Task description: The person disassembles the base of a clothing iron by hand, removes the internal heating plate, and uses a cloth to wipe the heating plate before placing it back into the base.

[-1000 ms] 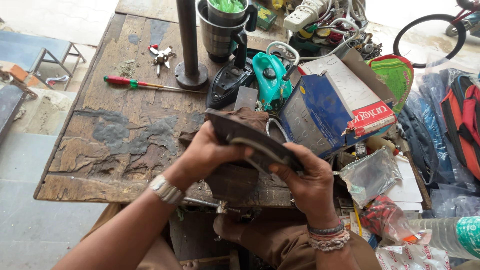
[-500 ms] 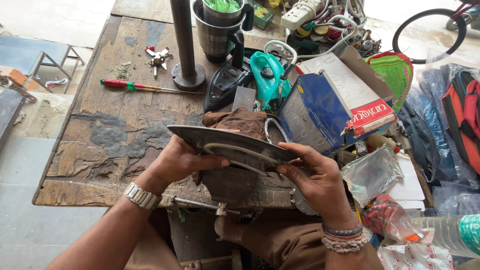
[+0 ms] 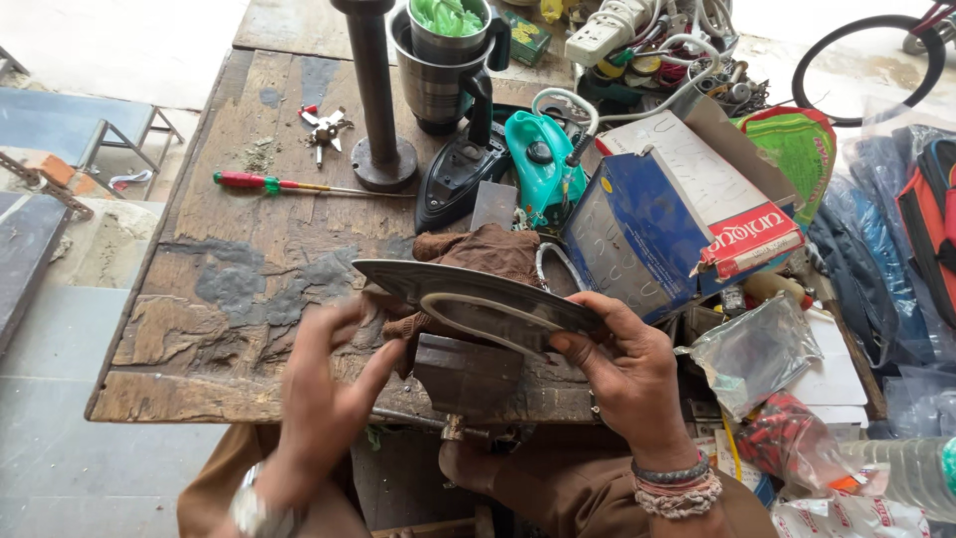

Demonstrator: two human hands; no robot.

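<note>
evidently iron soleplate held flat above small bench vise, underside with curved heating-element groove turned up, likely for inspection. right hand pinches plate's broad end, thumb on top, fingers under. left hand blurred, fingers spread loose beside vise, off plate. brown rag lies just behind vise. red-handled screwdriver well behind vise, within reach. blue carton right of vise.
</note>
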